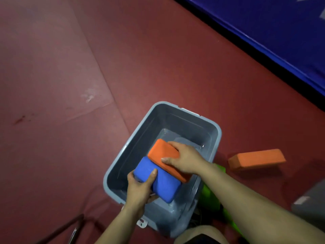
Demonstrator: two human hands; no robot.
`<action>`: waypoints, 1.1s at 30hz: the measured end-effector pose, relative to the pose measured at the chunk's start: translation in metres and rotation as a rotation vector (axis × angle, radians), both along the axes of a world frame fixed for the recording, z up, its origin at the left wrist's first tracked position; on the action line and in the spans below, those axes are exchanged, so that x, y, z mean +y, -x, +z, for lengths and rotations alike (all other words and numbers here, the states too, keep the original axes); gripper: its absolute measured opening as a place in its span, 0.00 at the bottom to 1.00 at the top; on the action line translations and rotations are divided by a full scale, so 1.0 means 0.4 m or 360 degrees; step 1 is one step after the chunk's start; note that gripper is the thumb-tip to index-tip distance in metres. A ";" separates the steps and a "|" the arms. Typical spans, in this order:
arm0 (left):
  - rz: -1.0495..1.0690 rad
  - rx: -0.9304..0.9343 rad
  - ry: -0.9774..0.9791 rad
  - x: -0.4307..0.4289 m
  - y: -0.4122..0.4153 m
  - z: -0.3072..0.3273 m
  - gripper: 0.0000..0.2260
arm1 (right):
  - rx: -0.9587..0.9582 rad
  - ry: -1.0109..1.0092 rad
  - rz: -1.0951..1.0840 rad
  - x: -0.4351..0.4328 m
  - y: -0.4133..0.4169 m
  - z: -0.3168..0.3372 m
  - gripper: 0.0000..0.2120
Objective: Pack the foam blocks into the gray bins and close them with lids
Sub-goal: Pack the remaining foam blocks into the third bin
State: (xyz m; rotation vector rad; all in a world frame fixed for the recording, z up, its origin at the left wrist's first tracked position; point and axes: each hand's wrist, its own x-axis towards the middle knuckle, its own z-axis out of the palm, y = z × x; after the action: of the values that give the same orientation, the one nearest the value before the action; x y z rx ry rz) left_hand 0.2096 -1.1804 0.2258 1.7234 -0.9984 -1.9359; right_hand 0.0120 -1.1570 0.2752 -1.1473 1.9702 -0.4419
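Note:
An open gray bin (213, 127) stands on the red floor mat in the lower middle of the head view. My left hand (139, 186) grips a blue foam block (163, 184) over the bin's near half. My right hand (184, 160) grips an orange foam block (162, 153) that overlaps the blue one's far edge, also inside the bin's opening. A second orange foam block (256, 159) lies on the mat to the right of the bin. The far part of the bin's bottom is bare. No lid is clearly in view.
A green object (212, 194) sits against the bin's right side, under my right forearm. A gray object (311, 203) is cut off at the right edge. A dark metal bar (70, 228) lies lower left. A blue padded wall (281, 41) borders the mat at top right.

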 end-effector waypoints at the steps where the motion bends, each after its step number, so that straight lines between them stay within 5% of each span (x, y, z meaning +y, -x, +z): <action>1: 0.0002 -0.0048 -0.0053 0.003 -0.012 -0.029 0.35 | -0.0031 -0.0051 0.0040 -0.002 -0.007 -0.034 0.35; 7: -0.0147 -0.0379 -0.0324 0.021 -0.047 -0.165 0.37 | -0.0162 -0.0298 0.0160 0.027 -0.023 -0.225 0.36; 11: -0.0353 -0.0492 -0.0472 0.006 -0.054 -0.249 0.47 | -0.0260 -0.0415 0.0158 0.042 -0.021 -0.324 0.36; 18: -0.0683 -0.0901 -0.0524 0.001 -0.030 -0.285 0.37 | -0.0337 -0.0481 0.0213 0.062 -0.033 -0.437 0.37; 25: -0.1601 -0.1542 -0.0007 -0.040 -0.042 -0.319 0.31 | -0.0330 -0.0391 0.0366 0.041 -0.040 -0.471 0.37; 33: -0.1627 -0.1467 0.0110 -0.077 -0.052 -0.341 0.33 | -0.0324 -0.0470 0.0340 0.034 -0.077 -0.507 0.41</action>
State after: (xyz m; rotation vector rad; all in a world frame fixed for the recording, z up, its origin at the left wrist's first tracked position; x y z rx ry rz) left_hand 0.2303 -1.2112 0.0892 2.3497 -2.6275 -1.3690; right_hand 0.0426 -1.1434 0.0723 -1.0634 1.6513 -0.1424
